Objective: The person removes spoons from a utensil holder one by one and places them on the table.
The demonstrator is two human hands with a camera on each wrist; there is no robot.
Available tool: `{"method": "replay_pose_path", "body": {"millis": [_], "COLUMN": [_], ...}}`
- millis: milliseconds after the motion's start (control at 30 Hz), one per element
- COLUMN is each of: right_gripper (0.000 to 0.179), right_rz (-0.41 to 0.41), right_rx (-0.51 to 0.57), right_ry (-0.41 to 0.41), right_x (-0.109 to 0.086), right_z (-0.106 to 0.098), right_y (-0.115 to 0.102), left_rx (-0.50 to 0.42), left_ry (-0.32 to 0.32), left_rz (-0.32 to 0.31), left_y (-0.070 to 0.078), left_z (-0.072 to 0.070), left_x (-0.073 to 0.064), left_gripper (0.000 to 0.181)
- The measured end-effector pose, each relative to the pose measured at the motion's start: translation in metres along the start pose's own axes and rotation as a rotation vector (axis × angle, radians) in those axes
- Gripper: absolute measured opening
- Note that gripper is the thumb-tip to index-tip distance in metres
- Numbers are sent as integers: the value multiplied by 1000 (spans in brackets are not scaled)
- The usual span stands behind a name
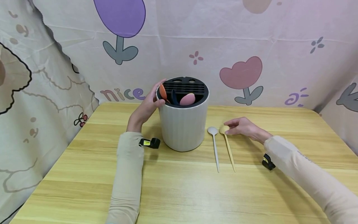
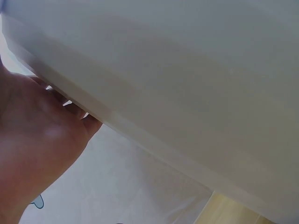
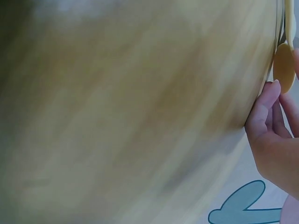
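White is the colour of the ribbed cylindrical holder (image 1: 183, 129), which is being supported upright on the light wood-grain bench (image 1: 179, 189). Its upper rim is being grasped at the left side by the left hand (image 1: 147, 105): the thumb is being applied over the front of the rim, and the fingers are being wrapped around the far side. In the left wrist view, the holder's wall is being shown close up, with the fingers being partly hidden behind it.

A black slotted insert (image 1: 183, 88) is being seated in the holder's top. In its front opening, an orange utensil head (image 1: 162, 92), a dark blue utensil (image 1: 174, 97) and a pink rounded utensil head (image 1: 187, 99) are being held, in that order from left to right.

The round head of a pale yellow long-handled spoon (image 1: 228, 148) is being pinched between the thumb and fingers of the right hand (image 1: 245, 127). The spoon is being positioned to the right of the holder, its handle being pointed toward the near edge; whether its head is being raised off the bench cannot be told. A light grey long-handled spoon (image 1: 215, 150) is being supported on the bench between the holder and the yellow spoon, nearly parallel to the latter.
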State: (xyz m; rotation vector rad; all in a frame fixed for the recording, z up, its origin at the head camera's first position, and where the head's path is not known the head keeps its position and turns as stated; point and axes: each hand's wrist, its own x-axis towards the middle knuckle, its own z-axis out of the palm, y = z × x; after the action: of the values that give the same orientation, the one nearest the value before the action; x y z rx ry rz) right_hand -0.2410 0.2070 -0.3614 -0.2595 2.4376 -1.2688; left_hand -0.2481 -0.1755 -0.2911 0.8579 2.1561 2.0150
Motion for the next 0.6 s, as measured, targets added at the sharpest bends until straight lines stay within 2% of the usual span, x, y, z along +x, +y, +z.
{"method": "replay_pose_path", "body": {"millis": [267,600], "right_gripper": [65,65], "right_rz": [-30,-57], "right_rx": [38,15], "right_ry": [-33,-60], "right_x": [2,0], "right_z": [1,-1], "right_y": [-1,0], "left_rx": [-13,2], "left_ry": [-6,7], "left_rz": [14,0], "left_y": [-2,0], "left_z": [-1,1], "left_x": [0,0], "left_gripper": [130,132]}}
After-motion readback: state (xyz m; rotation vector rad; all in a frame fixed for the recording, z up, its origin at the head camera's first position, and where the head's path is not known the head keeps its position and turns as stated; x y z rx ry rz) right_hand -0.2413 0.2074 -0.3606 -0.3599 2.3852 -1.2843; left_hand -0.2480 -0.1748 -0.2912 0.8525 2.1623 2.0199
